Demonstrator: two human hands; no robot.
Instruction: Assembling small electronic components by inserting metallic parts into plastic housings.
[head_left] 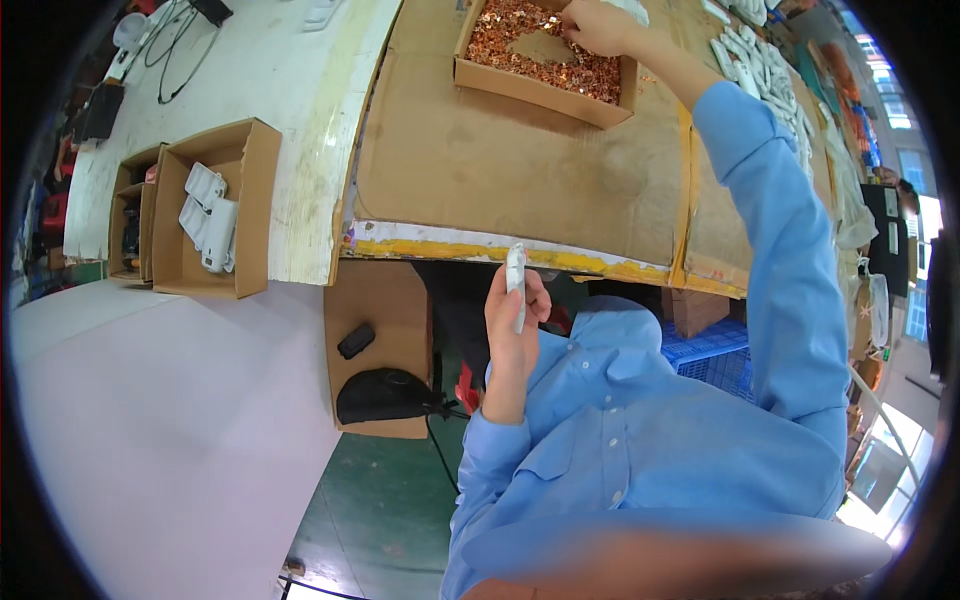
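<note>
The slim white piece (516,290) is in the left hand (513,325), pinched between thumb and fingers, its long axis pointing away from the body toward the bench, its far tip overlapping the bench's yellow-and-white front edge (600,260) in this view. From there the shallow cardboard box (540,92) lies ahead and slightly rightward, well apart, with the brown cardboard bench cover (510,170) stretching between. The right hand (597,28) is far nearer the copper-coloured pieces (590,75): it reaches over the box's right half, fingers bent down toward them. Its fingertips are too small and partly hidden, so I cannot tell whether they are apart or closed on a piece. The box's front wall faces the body, while the right sleeve (780,200) arcs along the right side, between the cover and the heap of white parts (765,75).
</note>
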